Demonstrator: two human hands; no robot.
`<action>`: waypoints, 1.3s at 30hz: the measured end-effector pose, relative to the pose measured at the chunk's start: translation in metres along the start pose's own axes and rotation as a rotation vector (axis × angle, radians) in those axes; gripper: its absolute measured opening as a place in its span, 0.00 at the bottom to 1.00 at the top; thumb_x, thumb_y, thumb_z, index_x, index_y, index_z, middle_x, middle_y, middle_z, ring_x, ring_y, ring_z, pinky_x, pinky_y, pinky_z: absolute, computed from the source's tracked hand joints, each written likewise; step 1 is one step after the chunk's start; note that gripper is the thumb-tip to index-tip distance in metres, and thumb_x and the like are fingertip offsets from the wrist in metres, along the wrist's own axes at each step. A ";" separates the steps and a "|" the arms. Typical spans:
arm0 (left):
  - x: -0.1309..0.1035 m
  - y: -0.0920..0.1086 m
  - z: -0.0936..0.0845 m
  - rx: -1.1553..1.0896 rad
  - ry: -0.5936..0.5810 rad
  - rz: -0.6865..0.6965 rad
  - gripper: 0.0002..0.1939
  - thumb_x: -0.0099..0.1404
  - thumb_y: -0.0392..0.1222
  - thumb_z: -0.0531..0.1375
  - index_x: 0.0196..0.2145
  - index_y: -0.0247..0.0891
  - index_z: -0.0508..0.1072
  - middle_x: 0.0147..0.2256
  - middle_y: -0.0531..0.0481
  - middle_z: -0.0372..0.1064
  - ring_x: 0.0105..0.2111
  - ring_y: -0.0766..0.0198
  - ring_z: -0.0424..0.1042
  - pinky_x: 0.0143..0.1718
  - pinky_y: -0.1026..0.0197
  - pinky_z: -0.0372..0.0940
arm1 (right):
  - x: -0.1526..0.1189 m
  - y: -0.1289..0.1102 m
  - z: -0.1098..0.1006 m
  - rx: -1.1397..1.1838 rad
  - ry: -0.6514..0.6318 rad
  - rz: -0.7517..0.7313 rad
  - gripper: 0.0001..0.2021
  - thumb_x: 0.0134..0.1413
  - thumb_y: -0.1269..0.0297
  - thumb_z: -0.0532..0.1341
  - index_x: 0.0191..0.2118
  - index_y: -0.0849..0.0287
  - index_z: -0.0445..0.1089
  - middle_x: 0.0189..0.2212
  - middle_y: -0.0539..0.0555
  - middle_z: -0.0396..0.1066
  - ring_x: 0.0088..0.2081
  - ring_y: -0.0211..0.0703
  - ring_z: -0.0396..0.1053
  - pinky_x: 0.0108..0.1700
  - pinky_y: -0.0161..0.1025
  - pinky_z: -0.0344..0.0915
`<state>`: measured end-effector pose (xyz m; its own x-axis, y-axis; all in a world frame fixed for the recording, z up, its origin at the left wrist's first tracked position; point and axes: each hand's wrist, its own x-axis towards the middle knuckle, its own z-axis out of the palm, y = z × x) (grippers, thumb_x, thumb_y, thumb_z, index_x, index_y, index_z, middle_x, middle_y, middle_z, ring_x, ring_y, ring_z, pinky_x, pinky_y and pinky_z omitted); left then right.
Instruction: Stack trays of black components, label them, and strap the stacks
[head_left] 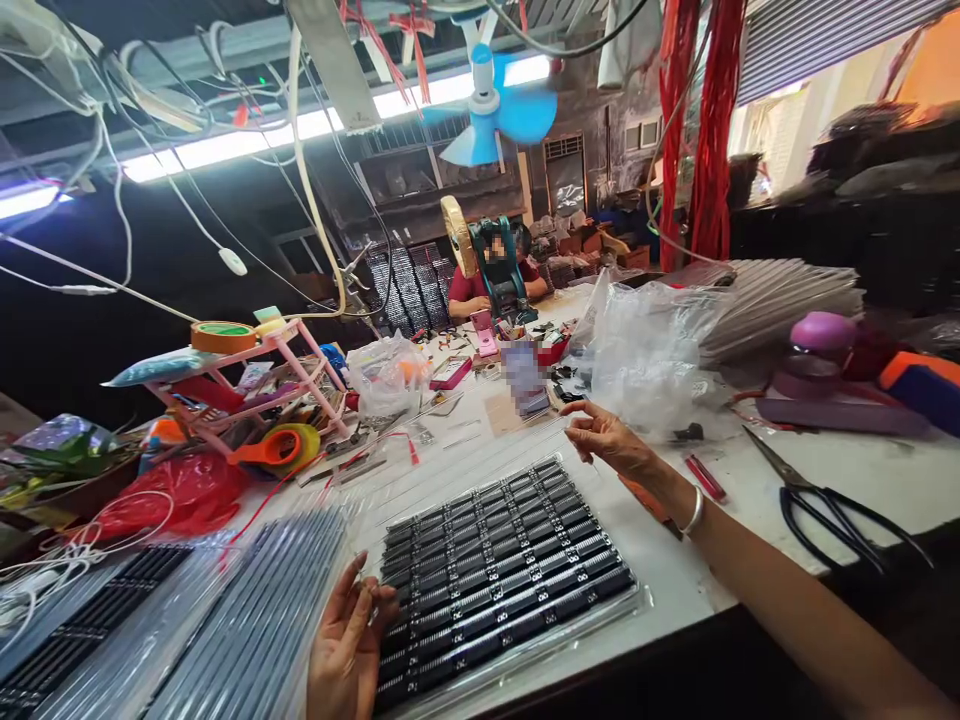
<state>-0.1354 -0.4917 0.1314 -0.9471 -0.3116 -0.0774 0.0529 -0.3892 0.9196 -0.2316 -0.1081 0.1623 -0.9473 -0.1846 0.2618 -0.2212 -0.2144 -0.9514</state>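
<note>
My left hand (pixel 346 640) is at the near left edge of a clear plastic tray (pixel 525 655). Its thumb and fingers pinch something small that I cannot make out. Rows of black parts with fine metal pins (pixel 495 570), like electronic chips, fill the tray. Beyond its far right corner my right hand (pixel 609 440) hovers with bent fingers, thumb close to the fingertips. A thin sliver shows below them, too fine to name. Long clear plastic strips (pixel 465 470) lie along the tray's far side, between the two hands.
Grey and black strips in clear plastic (pixel 247 610) are stacked at left. Black-handled scissors (pixel 832 510) lie at right, near a red cutter (pixel 705 478) and clear bags (pixel 645 350). A pink rack (pixel 300 375) holds tape (pixel 223 337). Across the table sits a person (pixel 469 290).
</note>
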 end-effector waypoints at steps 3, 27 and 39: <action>0.000 0.000 0.000 -0.011 0.008 -0.002 0.31 0.42 0.42 0.72 0.47 0.43 0.72 0.34 0.54 0.70 0.31 0.67 0.72 0.34 0.68 0.72 | 0.001 0.005 -0.003 0.005 -0.021 -0.003 0.21 0.49 0.55 0.65 0.46 0.56 0.60 0.20 0.42 0.59 0.20 0.31 0.59 0.22 0.31 0.55; -0.013 0.020 0.002 0.121 0.124 0.018 0.31 0.39 0.43 0.72 0.44 0.36 0.74 0.28 0.52 0.70 0.28 0.66 0.71 0.28 0.66 0.70 | -0.007 -0.010 0.000 -0.132 -0.011 0.302 0.23 0.42 0.47 0.67 0.36 0.61 0.65 0.19 0.50 0.69 0.16 0.34 0.64 0.16 0.30 0.60; -0.015 -0.004 -0.037 1.239 0.118 0.262 0.33 0.56 0.61 0.52 0.50 0.34 0.72 0.41 0.44 0.65 0.34 0.58 0.67 0.34 0.57 0.65 | -0.068 -0.001 0.012 -0.885 -0.004 0.517 0.25 0.59 0.52 0.54 0.55 0.66 0.63 0.15 0.49 0.68 0.17 0.39 0.66 0.24 0.36 0.63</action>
<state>-0.1096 -0.5176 0.1142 -0.9161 -0.3557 0.1852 -0.1572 0.7434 0.6501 -0.1642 -0.1064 0.1470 -0.9749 -0.0574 -0.2152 0.1204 0.6770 -0.7260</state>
